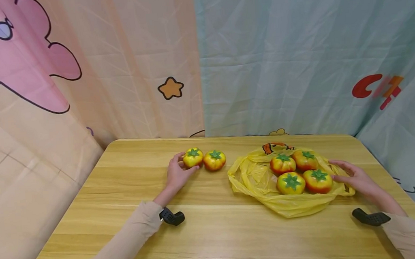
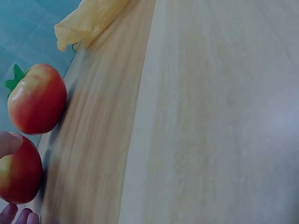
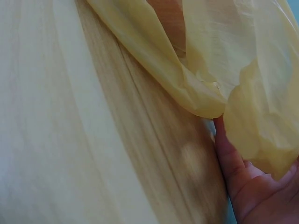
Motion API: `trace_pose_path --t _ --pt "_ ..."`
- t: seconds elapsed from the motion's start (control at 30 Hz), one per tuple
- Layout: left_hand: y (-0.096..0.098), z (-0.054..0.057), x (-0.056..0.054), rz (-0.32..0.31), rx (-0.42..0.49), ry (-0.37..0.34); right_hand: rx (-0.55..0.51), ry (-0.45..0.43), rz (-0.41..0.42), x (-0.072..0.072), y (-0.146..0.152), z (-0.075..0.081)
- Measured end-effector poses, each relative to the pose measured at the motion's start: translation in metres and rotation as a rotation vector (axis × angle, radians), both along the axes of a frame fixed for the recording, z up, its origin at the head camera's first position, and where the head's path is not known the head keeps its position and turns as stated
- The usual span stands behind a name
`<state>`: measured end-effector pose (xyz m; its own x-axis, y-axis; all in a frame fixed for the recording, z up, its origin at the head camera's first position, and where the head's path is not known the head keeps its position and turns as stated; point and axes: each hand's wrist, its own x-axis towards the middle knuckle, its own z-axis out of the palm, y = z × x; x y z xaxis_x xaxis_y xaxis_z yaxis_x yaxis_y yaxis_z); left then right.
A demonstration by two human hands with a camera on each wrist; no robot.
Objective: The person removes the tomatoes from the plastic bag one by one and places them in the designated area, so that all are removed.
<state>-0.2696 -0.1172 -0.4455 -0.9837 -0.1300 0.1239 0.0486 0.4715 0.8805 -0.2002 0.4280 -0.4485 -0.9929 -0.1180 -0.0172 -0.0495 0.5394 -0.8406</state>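
Tomato (image 1: 193, 159) lies toward the desk's (image 1: 216, 242) back edge, just beside a second tomato (image 1: 214, 162); left hand (image 1: 179, 174) has fingers curled round it. Loose hold could let it slip; a nudge could roll its neighbour. Right hand (image 1: 357, 178) at yellow bag (image 1: 290, 209) (fingers clamped? can't tell); a tug might tip out four tomatoes (image 1: 319, 183). Desk: pale wood grain. Cartoon-print curtains (image 1: 278, 59) behind.
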Motion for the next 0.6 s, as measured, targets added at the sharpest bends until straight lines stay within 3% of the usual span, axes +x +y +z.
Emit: trace_pose_path --t 0.33,0.6 --pt "0.001 0.006 0.009 0.051 0.043 0.008 -0.027 0.024 0.004 0.0 0.001 -0.003" --pt "0.01 0.012 0.019 0.083 0.034 0.183 -0.03 0.014 0.001 0.0 0.0 -0.001"
